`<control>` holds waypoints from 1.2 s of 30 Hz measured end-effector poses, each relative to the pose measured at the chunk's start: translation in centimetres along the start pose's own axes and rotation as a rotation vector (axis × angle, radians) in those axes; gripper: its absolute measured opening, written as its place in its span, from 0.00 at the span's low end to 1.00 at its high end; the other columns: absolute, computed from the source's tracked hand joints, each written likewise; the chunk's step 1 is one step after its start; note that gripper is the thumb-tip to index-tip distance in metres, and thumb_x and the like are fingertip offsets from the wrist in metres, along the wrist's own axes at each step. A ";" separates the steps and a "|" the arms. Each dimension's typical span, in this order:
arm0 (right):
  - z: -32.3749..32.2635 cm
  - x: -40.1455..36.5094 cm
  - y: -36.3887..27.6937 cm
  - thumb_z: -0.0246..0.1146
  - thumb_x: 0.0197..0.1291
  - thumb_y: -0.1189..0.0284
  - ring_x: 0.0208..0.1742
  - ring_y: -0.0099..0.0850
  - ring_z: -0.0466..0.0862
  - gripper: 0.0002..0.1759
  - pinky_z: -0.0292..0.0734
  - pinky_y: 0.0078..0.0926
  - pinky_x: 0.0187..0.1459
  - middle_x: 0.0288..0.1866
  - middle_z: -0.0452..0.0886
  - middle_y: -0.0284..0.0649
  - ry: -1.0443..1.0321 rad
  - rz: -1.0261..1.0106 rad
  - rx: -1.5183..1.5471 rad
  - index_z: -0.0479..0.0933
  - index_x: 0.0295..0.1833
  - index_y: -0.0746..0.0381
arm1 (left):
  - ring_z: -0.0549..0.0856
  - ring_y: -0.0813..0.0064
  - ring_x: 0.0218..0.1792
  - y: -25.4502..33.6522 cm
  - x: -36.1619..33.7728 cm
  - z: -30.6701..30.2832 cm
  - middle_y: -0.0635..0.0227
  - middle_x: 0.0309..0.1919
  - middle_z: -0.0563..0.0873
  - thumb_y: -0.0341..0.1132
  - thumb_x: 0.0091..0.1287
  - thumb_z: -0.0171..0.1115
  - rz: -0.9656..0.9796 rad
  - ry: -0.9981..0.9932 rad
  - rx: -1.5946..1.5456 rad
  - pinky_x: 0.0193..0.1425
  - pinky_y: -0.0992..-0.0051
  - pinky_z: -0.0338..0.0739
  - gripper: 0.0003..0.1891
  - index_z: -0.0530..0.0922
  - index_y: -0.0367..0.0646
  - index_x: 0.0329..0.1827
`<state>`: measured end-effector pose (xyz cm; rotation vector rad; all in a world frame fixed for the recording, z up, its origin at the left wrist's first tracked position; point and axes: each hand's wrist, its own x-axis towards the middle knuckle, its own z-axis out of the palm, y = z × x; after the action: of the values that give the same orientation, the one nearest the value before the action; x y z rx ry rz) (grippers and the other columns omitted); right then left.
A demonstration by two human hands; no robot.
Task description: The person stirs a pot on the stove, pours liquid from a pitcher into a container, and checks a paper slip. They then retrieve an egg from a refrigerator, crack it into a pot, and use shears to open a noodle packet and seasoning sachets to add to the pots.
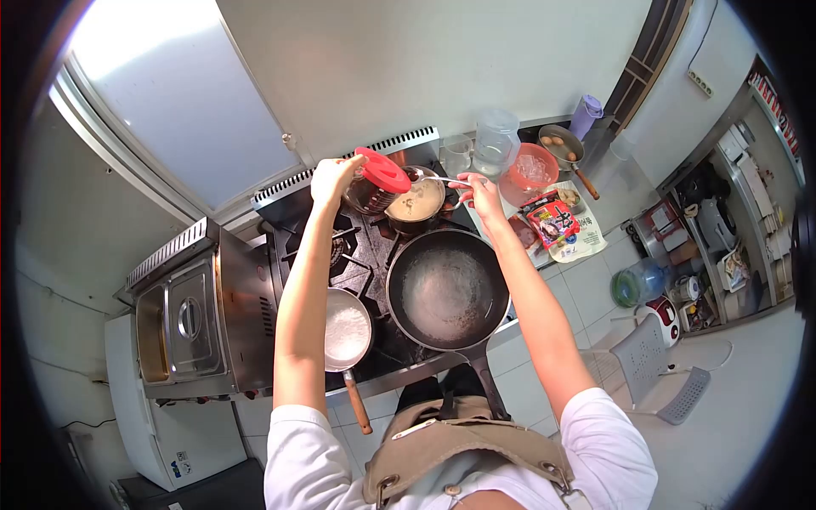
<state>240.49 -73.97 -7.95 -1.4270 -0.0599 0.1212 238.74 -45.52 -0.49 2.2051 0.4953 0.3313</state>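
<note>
My left hand (333, 178) grips a clear jar with a red lid (381, 172), tilted over the back of the stove. My right hand (480, 190) holds a metal spoon (442, 180) whose bowl reaches over a small steel pot (418, 202) filled with a beige liquid. The jar's mouth is right beside that pot. In front of the pot sits a large dark wok (448, 291), empty, its handle pointing toward me.
A small pan of white contents (347, 330) with a wooden handle sits front left on the stove (365, 255). A steel box (191, 319) stands to the left. On the right counter are a red bowl (529, 170), clear containers (495, 140), a red packet (551, 223) and a pan of eggs (561, 144).
</note>
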 end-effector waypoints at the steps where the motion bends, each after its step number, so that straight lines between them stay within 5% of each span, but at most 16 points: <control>1: 0.0 0.0 0.0 0.45 0.69 0.66 0.23 0.19 0.74 0.16 0.66 0.15 0.25 0.37 0.85 0.40 0.004 0.002 0.004 0.75 0.47 0.64 | 0.81 0.73 0.23 0.6 -0.5 -0.3 0.64 0.17 0.82 0.56 0.45 0.66 -0.008 -0.002 -0.014 0.33 0.73 0.73 0.25 0.84 0.39 0.27; 27: -0.4 0.6 0.9 0.45 0.69 0.65 0.23 0.17 0.75 0.16 0.65 0.14 0.26 0.38 0.85 0.38 -0.013 0.033 0.018 0.75 0.46 0.62 | 0.82 0.73 0.27 -1.6 0.5 0.6 0.64 0.23 0.85 0.56 0.45 0.66 -0.008 -0.011 -0.059 0.37 0.73 0.74 0.25 0.85 0.40 0.30; 36: -1.2 1.6 3.6 0.44 0.69 0.64 0.24 0.14 0.74 0.16 0.63 0.13 0.27 0.41 0.85 0.36 -0.027 0.073 -0.048 0.74 0.49 0.59 | 0.64 0.87 0.21 -4.8 -4.3 2.6 0.82 0.17 0.70 0.43 0.52 0.71 -0.142 0.161 -0.777 0.27 0.81 0.56 0.14 0.79 0.44 0.20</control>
<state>242.04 -74.47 -11.71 -1.4766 -0.0328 0.2000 234.81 -46.44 -6.19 1.3910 0.4995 0.5240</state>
